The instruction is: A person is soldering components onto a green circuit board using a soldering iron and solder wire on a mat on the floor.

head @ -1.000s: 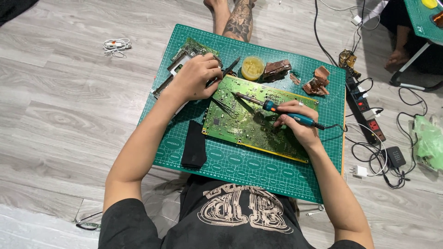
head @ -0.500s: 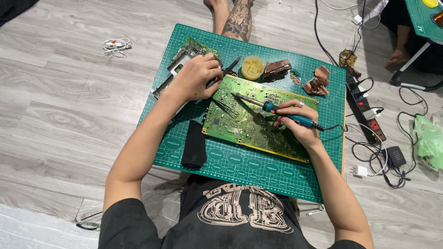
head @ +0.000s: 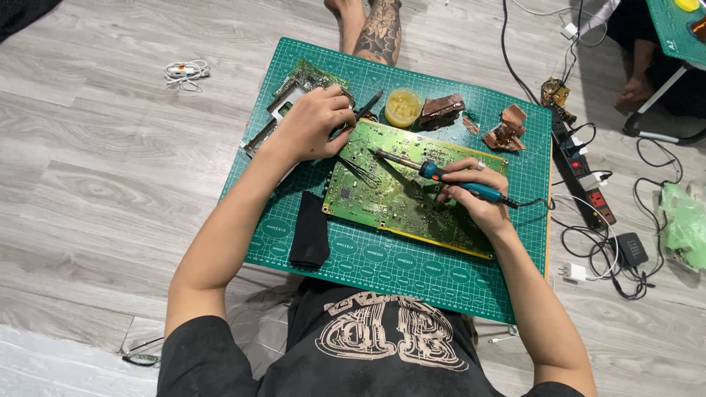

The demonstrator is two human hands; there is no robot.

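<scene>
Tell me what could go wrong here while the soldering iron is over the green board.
The soldering iron in the right hand points toward the left hand, so a slip might burn it. Its cord runs off the cutting mat toward tangled cables by the power strip; a snag could jerk the tip across the circuit board.

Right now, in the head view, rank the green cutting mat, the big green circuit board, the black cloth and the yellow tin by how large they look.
1. green cutting mat
2. big green circuit board
3. black cloth
4. yellow tin

All lie flat on the floor, so nearness to the camera hardly affects the order.
</scene>
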